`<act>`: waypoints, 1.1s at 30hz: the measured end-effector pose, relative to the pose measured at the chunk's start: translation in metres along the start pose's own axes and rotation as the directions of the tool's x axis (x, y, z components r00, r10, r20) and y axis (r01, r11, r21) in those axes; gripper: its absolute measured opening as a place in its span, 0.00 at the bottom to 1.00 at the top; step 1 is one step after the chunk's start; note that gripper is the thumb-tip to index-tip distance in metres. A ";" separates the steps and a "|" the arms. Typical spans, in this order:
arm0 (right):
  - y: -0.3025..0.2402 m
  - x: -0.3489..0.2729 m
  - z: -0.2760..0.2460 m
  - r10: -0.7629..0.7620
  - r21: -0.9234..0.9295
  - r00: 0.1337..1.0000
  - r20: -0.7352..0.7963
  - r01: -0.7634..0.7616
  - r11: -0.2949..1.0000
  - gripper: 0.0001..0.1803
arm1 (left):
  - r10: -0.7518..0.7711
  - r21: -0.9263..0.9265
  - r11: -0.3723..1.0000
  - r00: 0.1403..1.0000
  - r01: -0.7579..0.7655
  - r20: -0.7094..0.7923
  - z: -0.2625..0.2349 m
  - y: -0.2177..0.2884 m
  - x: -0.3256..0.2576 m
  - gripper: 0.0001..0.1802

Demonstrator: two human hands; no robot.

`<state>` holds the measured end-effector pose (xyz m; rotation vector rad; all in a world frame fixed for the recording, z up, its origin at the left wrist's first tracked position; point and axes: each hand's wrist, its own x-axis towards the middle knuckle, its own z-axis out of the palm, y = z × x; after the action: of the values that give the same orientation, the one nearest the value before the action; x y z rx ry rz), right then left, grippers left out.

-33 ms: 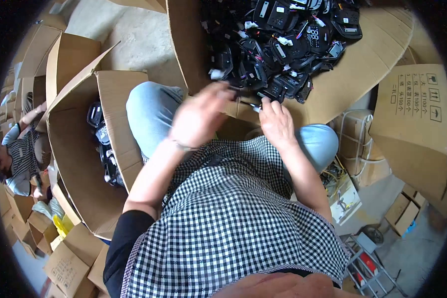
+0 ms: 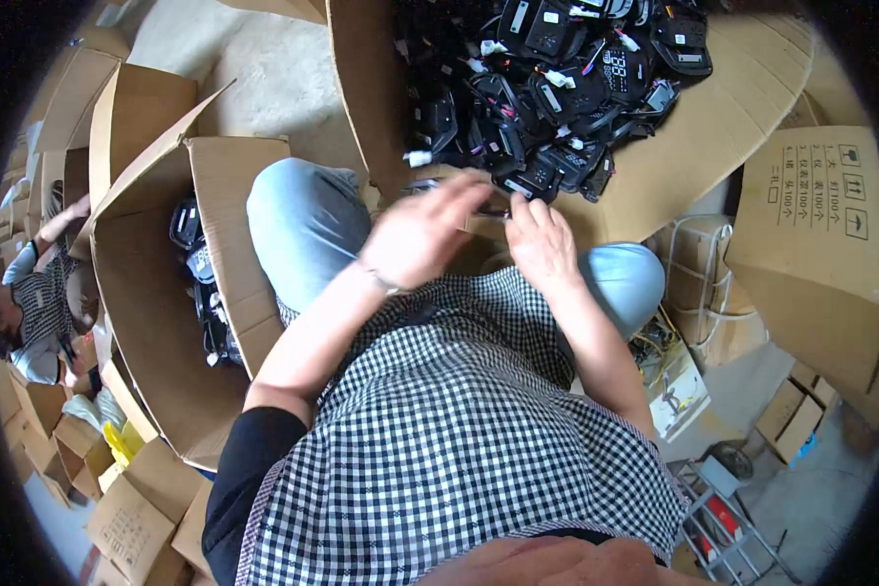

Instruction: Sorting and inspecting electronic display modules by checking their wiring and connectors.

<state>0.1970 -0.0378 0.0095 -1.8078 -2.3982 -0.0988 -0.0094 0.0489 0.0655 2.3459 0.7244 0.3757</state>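
Observation:
Both my hands are close together over the near edge of a large cardboard box (image 2: 742, 107) full of black electronic display units (image 2: 606, 83) with cables and white plugs. My right hand (image 2: 543, 241) is pinched on the end of a thin dark cable (image 2: 496, 208), which runs left toward my other hand. My left hand (image 2: 428, 232), with a band on its wrist, reaches right with fingers stretched out over that cable. Its fingers are slightly blurred. Partly hidden behind the left hand is a dark piece with a shiny edge (image 2: 422, 186). A white plug (image 2: 417, 158) lies just beyond it.
An open carton (image 2: 137, 322) at my left holds more black units (image 2: 205, 278). My jeans-clad knees flank the work. A white wire rack (image 2: 718, 283) and a standing carton (image 2: 811, 225) are at right. Far left, another person (image 2: 44, 303) sits among boxes.
My left hand has moved right and slightly down, closer to my right hand, and is less blurred. The right hand has barely moved. The white plug near the left hand has shifted slightly.

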 end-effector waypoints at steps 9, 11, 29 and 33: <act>-0.027 -0.046 -0.025 0.135 0.741 0.963 0.233 -0.266 0.616 0.07 | -0.026 0.007 1.000 0.920 0.025 0.390 0.100 -0.048 -0.017 0.29; -0.023 -0.051 -0.030 0.320 0.768 0.937 0.142 -0.308 0.562 0.06 | 0.018 -0.117 0.993 0.987 0.001 0.158 0.097 -0.047 -0.021 0.23; -0.075 -0.038 -0.009 0.250 0.533 0.474 0.844 -0.689 -0.492 0.10 | -0.208 0.213 0.960 0.972 0.182 0.109 0.101 -0.014 -0.031 0.15; -0.066 -0.041 0.000 0.102 0.487 0.504 0.857 -0.732 -0.476 0.10 | -0.089 0.233 0.970 0.992 0.066 0.092 0.105 -0.026 -0.038 0.13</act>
<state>0.1444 -0.0952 0.0054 -1.5636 -0.3664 1.9172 -0.0046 -0.0093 -0.0335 2.5221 0.8462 0.1414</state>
